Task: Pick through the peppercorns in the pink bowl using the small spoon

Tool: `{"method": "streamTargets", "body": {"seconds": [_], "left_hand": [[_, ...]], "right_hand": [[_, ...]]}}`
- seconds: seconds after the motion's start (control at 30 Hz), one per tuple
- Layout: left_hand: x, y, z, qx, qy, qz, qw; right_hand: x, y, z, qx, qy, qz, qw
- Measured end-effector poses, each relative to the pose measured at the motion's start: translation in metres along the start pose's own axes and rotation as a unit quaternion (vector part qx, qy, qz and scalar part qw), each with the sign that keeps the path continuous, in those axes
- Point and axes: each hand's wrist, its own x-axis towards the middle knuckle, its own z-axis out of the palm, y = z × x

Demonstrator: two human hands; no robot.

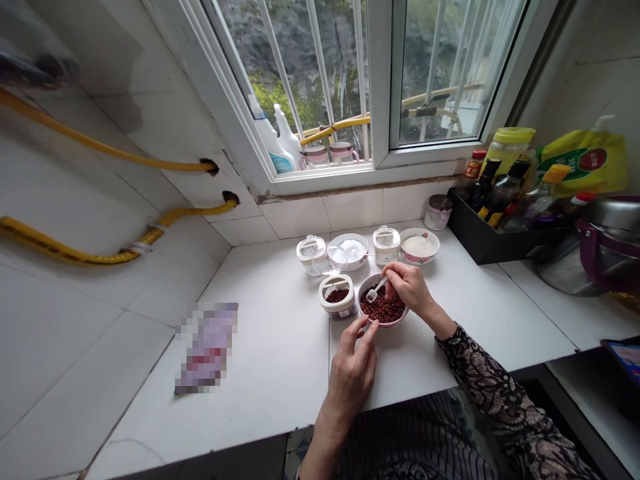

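Observation:
A bowl [384, 324] of dark red peppercorns [383, 309] stands on the white counter. My right hand [407, 288] pinches the handle of a small white spoon [373, 295], whose scoop rests over the peppercorns. At the near rim, my left hand [353, 363] touches the bowl with its fingertips, fingers stretched out. Just left of the bowl is a clear-sided seasoning jar [338, 307] that holds more of the same peppercorns; its lid appears raised toward the back.
Behind are a bowl of white grains [349, 252], a bowl of pale powder [420, 248] and two lidded jars [387, 245]. A black box [480, 233] of bottles and a steel pot [570, 260] stand right. A pixelated packet-like shape [210, 350] lies left.

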Motion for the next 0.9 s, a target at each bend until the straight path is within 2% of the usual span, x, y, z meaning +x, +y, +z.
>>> {"method": "streamTargets", "body": {"seconds": [0.23, 0.63, 0.9], "left_hand": [[0.0009, -0.0001, 0.0001, 0.008, 0.006, 0.011, 1.000], [0.0004, -0.0004, 0.0005, 0.005, 0.003, 0.009, 1.000], [0.0001, -0.0005, 0.0012, 0.005, 0.007, 0.011, 1.000]], "right_hand": [[-0.0010, -0.0006, 0.0006, -0.044, -0.033, -0.051, 0.997], [-0.0027, -0.0006, 0.0007, -0.069, -0.023, -0.067, 0.995], [-0.0026, -0.0005, 0.0013, -0.056, -0.008, -0.049, 0.997]]}}
